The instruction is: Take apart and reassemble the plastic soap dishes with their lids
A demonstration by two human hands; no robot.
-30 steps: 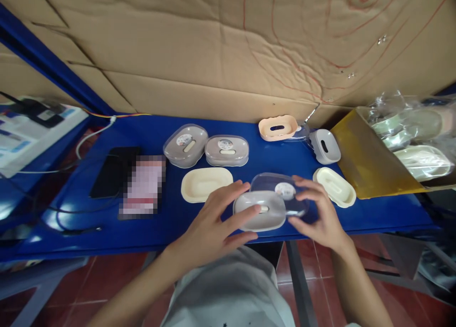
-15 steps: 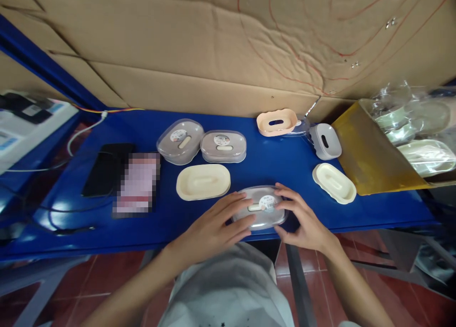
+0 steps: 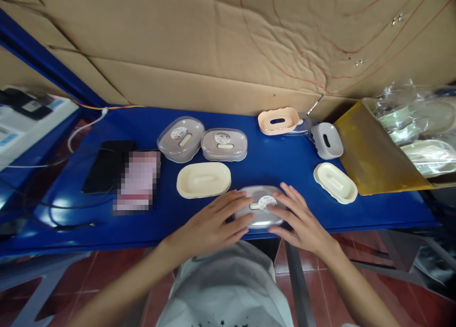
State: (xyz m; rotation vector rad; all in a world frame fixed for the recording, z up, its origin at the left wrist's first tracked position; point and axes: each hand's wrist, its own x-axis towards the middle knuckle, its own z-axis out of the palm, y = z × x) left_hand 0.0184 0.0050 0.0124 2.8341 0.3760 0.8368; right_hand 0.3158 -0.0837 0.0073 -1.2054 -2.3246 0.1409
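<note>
Left hand (image 3: 216,220) and right hand (image 3: 302,221), both outspread, touch opposite ends of a lidded grey box (image 3: 261,218) on the near worktop (image 3: 272,170); a cream tray (image 3: 204,179) lies farther left.

A creased, red-lined brown cardboard panel (image 3: 160,27) stands upright behind the shiny, long blue tabletop (image 3: 265,171); beneath it spreads a dark-red tiled floor (image 3: 103,265).

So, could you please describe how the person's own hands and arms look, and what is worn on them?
The left hand and right hand wear no gloves, with no rings or watch visible. The forearms are bare, without visible markings. The person wears a pale top with small dark stars.
</note>
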